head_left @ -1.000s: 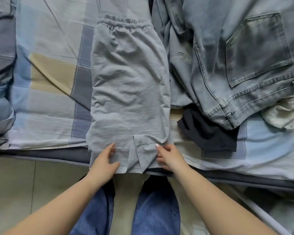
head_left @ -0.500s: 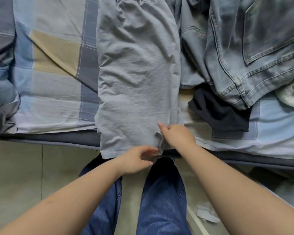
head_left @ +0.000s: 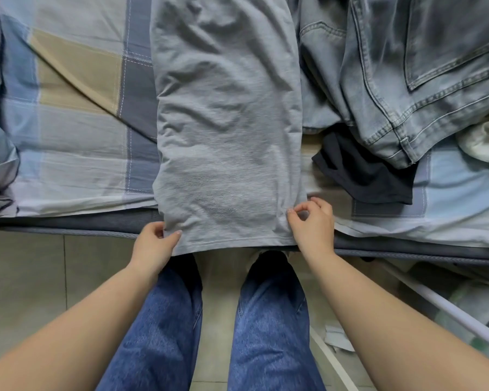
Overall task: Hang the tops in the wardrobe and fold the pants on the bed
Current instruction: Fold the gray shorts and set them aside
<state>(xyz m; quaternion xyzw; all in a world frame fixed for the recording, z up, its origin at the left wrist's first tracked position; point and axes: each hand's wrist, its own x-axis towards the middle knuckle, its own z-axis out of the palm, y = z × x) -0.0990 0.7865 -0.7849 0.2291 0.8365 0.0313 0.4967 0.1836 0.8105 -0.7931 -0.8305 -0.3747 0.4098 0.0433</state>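
Observation:
Light grey pants [head_left: 226,131] lie lengthwise on the bed, folded leg over leg, with the hem hanging slightly over the near bed edge. My left hand [head_left: 153,244] pinches the hem's left corner between thumb and fingers. My right hand [head_left: 312,224] pinches the hem's right corner. The waistband is out of view beyond the top of the frame.
Faded blue jeans [head_left: 412,80] are piled at the right, over a black garment [head_left: 367,170] and beside a whitish cloth [head_left: 486,142]. The plaid bedsheet [head_left: 76,114] shows at left. A white rail [head_left: 449,309] runs along the floor at lower right.
The turned-up flap at the hem has been smoothed flat. My left hand moved from the middle of the hem to its left corner, and my right hand now grips the right corner.

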